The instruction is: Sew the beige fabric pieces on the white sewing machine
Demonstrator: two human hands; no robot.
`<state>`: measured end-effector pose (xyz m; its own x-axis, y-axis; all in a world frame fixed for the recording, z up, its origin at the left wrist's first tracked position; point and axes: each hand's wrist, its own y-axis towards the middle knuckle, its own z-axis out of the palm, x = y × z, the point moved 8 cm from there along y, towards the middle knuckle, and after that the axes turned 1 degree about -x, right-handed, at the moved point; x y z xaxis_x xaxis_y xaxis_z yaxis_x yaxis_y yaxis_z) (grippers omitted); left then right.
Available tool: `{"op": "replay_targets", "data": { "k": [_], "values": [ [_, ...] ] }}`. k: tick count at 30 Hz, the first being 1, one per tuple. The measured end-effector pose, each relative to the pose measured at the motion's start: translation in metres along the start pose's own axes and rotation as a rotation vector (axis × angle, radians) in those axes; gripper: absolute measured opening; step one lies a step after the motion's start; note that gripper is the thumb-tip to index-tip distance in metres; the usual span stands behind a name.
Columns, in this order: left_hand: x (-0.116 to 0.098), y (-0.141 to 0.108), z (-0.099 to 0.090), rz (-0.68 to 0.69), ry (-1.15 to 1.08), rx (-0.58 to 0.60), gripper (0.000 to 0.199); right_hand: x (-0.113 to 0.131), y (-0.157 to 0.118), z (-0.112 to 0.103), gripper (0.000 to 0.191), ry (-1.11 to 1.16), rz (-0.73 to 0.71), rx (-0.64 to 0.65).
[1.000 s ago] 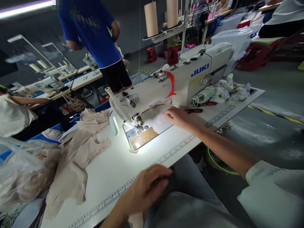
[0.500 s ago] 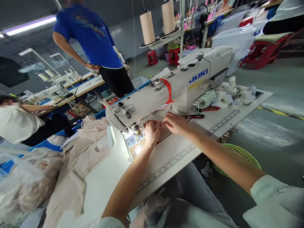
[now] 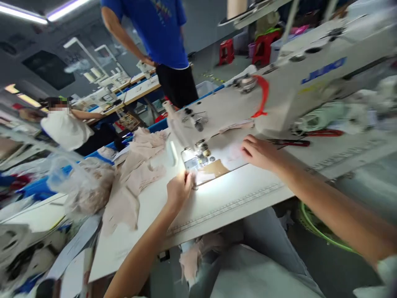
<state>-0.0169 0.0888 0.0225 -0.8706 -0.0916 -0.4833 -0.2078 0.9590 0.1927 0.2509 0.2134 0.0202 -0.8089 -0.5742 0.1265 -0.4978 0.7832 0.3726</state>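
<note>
My left hand (image 3: pixel 180 189) is closed in a pinch at the front left of the lit needle area. A small white piece (image 3: pixel 204 178) lies right beside its fingertips; I cannot tell if they grip it. Closed as well, my right hand (image 3: pixel 259 152) rests on the machine bed, right of the needle, by a pale blurred patch (image 3: pixel 234 152). What is in its fingers is hidden. Between and behind the hands is the sewing machine (image 3: pixel 223 105), with its presser foot area (image 3: pixel 203 151) lit up and a red ribbon (image 3: pixel 263 95) tied on the arm.
Beige fabric pieces (image 3: pixel 136 178) are heaped on the table's left side, beside a plastic bag (image 3: pixel 89 186). Scissors (image 3: pixel 291 142) and a coil of pale cord (image 3: pixel 322 118) lie at right. A green basket (image 3: pixel 313 225) stands below. A person in blue (image 3: pixel 161 33) stands behind.
My hands, close together before, are now apart: the left has moved left and nearer to me, the right stays right of the needle. The view has swung left.
</note>
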Motion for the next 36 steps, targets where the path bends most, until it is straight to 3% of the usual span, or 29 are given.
{"op": "replay_targets", "data": {
  "k": [2, 5, 8, 13, 15, 18, 24, 31, 36],
  "values": [
    [0.016, -0.008, -0.012, -0.045, 0.085, 0.015, 0.013, -0.002, -0.001, 0.001, 0.018, 0.006, -0.020, -0.058],
    [0.026, -0.025, -0.030, 0.015, 0.024, 0.031, 0.015, -0.008, -0.002, 0.006, 0.015, 0.043, -0.053, -0.134],
    [0.043, -0.055, -0.067, 0.068, -0.033, 0.025, 0.020, -0.017, -0.002, 0.007, 0.016, 0.104, -0.020, -0.225],
    [0.123, -0.120, -0.152, -0.172, 0.085, -0.109, 0.028, -0.016, 0.000, 0.006, 0.016, 0.095, -0.006, -0.188],
    [0.152, -0.140, -0.170, -0.281, 0.130, -0.171, 0.032, -0.013, 0.002, 0.006, 0.016, 0.098, -0.015, -0.176],
    [0.171, -0.156, -0.160, -0.343, 0.129, -0.165, 0.036, -0.014, 0.002, 0.010, 0.017, 0.109, -0.010, -0.192],
    [0.158, -0.156, -0.129, -0.295, 0.137, -0.224, 0.029, -0.018, -0.002, 0.012, 0.017, 0.104, 0.024, -0.242],
    [0.152, -0.152, -0.126, -0.285, 0.233, -0.334, 0.028, -0.009, -0.003, -0.006, 0.019, 0.098, 0.027, -0.258],
    [0.152, -0.153, -0.119, -0.318, 0.177, -0.362, 0.028, -0.008, -0.004, -0.005, 0.020, 0.093, 0.022, -0.292]
  ]
}}
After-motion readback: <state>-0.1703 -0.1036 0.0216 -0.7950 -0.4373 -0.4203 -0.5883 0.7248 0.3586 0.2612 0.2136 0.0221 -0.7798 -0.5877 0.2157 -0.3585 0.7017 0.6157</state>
